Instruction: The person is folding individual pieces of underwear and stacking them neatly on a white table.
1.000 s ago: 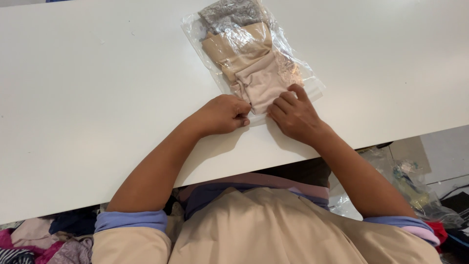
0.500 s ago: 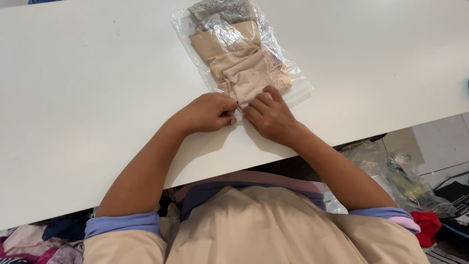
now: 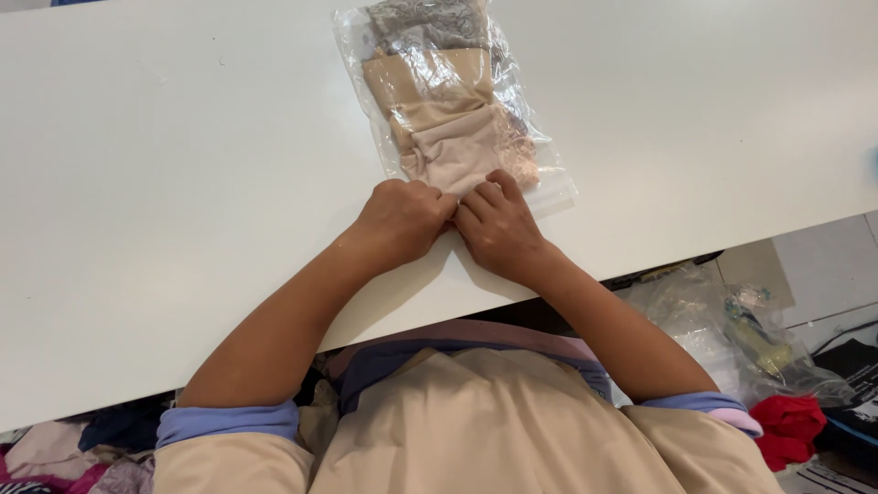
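Both hands pinched at the near end of the bag

Your left hand (image 3: 402, 218) and right hand (image 3: 498, 229) sit side by side on the white table (image 3: 183, 183), knuckles nearly touching, at the near end of a clear plastic bag (image 3: 549, 187). The left fingers are curled in tight, pinching the bag's near edge; the right fingers are bent and narrow, tips pressed on the same edge just beside the left. The edge itself is hidden under your hands, so how much plastic each one grips cannot be told.

The bag lies flat on the table, running away from you and tilted a little to the left at its far end. Inside it are folded clothes: a pale pink piece (image 3: 457, 151) nearest your hands, with pink lace (image 3: 523, 169) at its right side, a beige piece (image 3: 425, 78) beyond it, and a grey lace piece (image 3: 425, 20) at the far end.

Below the table edge on your right lie crumpled plastic bags (image 3: 732, 320) and a red cloth (image 3: 786, 425); on your left, a heap of mixed clothes (image 3: 55, 457)
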